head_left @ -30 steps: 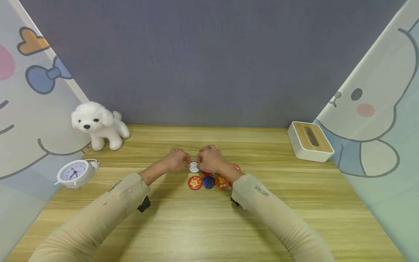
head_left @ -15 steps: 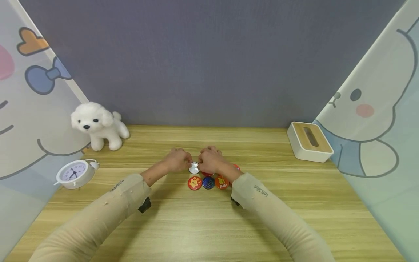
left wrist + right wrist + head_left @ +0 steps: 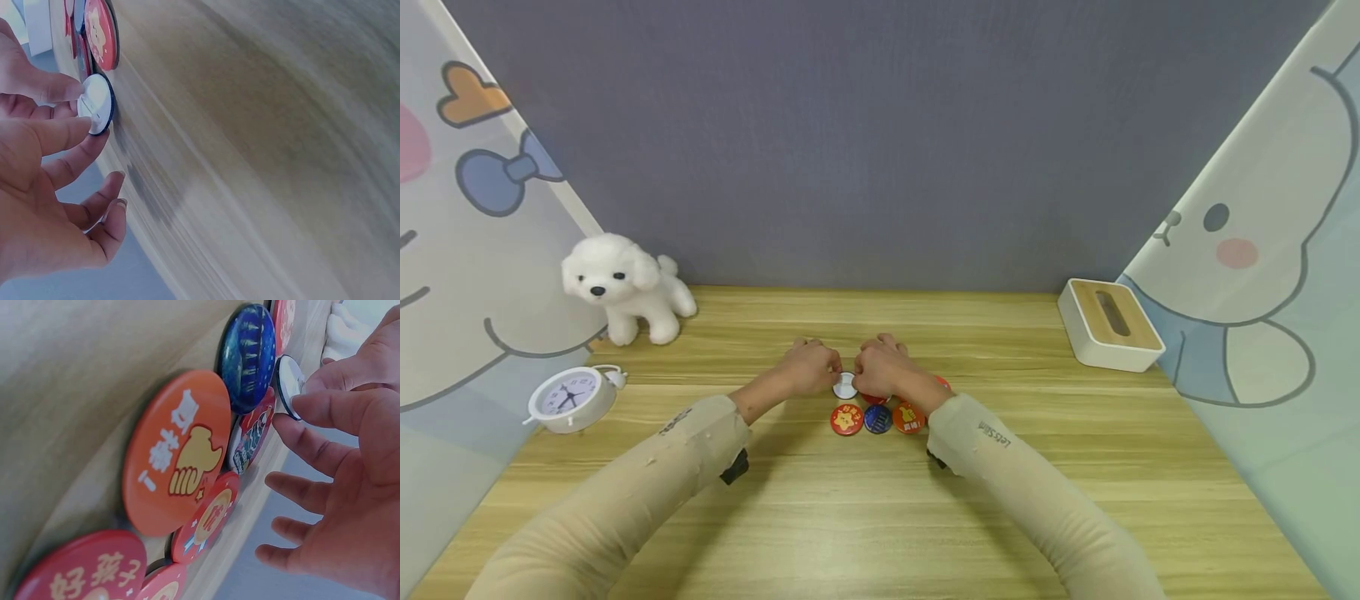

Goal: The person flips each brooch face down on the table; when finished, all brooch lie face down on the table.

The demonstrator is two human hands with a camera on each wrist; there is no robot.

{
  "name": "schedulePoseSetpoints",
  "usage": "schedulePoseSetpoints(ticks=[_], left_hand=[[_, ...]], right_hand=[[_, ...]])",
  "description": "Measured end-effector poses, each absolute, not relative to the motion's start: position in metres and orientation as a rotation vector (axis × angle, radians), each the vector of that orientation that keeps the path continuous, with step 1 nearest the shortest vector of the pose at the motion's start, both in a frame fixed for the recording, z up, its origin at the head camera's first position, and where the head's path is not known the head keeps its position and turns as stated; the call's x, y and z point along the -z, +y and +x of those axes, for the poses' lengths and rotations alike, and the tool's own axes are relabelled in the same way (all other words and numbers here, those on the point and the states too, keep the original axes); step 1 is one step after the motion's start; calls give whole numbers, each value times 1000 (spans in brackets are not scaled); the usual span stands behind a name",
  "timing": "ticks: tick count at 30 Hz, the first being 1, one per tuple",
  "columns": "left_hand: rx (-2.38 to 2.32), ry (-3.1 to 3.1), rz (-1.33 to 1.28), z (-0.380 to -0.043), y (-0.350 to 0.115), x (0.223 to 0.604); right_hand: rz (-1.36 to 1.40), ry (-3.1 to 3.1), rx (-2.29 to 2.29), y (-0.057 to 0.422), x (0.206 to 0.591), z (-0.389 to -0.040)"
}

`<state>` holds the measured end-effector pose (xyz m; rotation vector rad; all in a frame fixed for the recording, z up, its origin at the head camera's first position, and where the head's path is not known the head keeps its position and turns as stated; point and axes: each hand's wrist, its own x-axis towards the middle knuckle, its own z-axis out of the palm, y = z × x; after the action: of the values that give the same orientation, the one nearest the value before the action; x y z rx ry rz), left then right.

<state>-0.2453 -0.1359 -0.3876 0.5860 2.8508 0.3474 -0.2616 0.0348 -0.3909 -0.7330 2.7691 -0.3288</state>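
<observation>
Between my two hands is a round pin badge (image 3: 845,386), its white back turned up toward the head camera. My left hand (image 3: 812,367) pinches its left edge with thumb and forefinger; in the left wrist view, the other fingers stay loosely bent. From the opposite side my right hand (image 3: 882,367) pinches the edge too, its remaining fingers spread in the right wrist view. A thin pin line shows across the badge's back (image 3: 95,105). Just nearer to me lie a red badge (image 3: 847,419), a dark blue badge (image 3: 877,418) and an orange badge (image 3: 178,453).
More red badges (image 3: 207,519) lie by my right hand, partly hidden beneath it in the head view. A white toy dog (image 3: 625,287) and a white alarm clock (image 3: 571,398) stand at left. A tissue box (image 3: 1112,323) with a wooden lid sits back right.
The white-backed badge tilts slightly between the fingers, its back catching the light differently. My left forearm shifts a little to the right; the badges on the table stay put.
</observation>
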Motion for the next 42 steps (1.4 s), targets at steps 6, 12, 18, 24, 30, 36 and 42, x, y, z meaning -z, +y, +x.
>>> schedulePoseSetpoints(ticks=[6, 12, 18, 24, 30, 36, 42], left_hand=[[-318, 2846, 565, -247, -135, 389], [-310, 2838, 555, -247, -135, 388], [-302, 2835, 545, -246, -134, 387], [-280, 2833, 538, -245, -133, 387], [-300, 2823, 532, -246, -134, 388], [-344, 2818, 530, -246, -135, 388], [-377, 2812, 548, -248, -138, 388]], right_hand=[[-720, 2758, 325, 33, 390, -262], [-723, 2745, 327, 33, 390, -262], [-733, 2735, 325, 33, 391, -264], [-719, 2729, 312, 32, 391, -264], [-703, 2730, 286, 31, 394, -265], [-698, 2721, 289, 30, 394, -266], [-724, 2726, 297, 33, 391, -267]])
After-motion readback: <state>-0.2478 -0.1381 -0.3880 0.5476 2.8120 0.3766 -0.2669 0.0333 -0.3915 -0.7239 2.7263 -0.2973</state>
